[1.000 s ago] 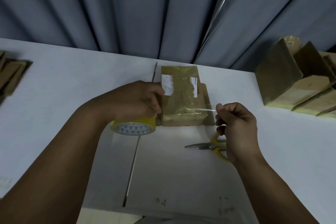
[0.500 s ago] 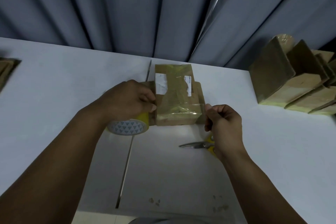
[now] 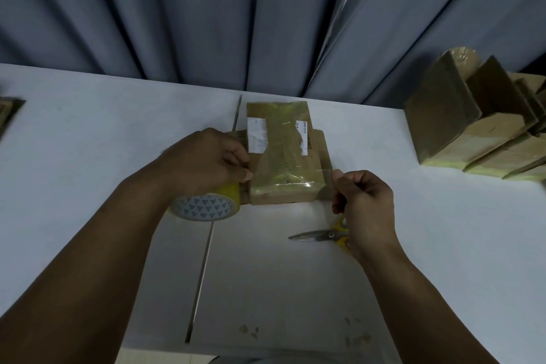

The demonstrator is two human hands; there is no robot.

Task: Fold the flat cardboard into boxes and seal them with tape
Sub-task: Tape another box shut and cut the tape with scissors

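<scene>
The left hand (image 3: 206,162) grips the tape roll (image 3: 206,204) (yellow) against the cardboard box (image 3: 283,156); the right hand (image 3: 363,201) apparently pinches the clear tape strip (image 3: 295,179).

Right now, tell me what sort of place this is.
Probably a packing station: a box being taped on a white table, scissors beside it, finished boxes stacked at right.

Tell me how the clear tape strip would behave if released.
The tape strip looks film-thin and see-through, so it would probably go limp and curl if the right hand lets go. Stretched from the roll in the left hand, it likely sticks to the box wherever it touches.
</scene>
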